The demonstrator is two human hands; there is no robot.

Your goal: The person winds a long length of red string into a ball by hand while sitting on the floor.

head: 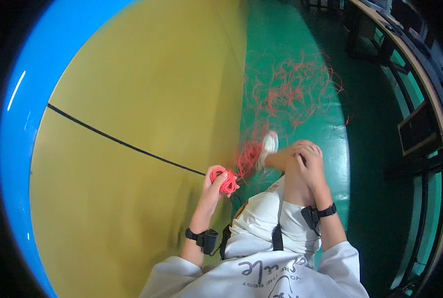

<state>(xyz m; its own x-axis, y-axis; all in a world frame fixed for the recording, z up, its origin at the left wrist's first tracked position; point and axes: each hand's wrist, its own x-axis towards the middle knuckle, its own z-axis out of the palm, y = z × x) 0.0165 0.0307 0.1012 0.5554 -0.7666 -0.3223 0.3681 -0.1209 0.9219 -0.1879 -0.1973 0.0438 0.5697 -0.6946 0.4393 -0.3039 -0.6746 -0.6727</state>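
My left hand is closed around a small coil of thin red cord, with the thumb lying over its loops. My right hand rests on my bent knee, holding nothing, and its fingers are bent over the kneecap. Just beyond the coil, a dense heap of the same red cord lies on the green floor beside my white shoe. Farther ahead, more red cord spreads in a loose tangle of loops. Whether the coil joins the heap cannot be made out.
To my left is a broad yellow surface with a black line across it and a blue border. A long desk with dark equipment runs along the right. Black devices are strapped to both my wrists.
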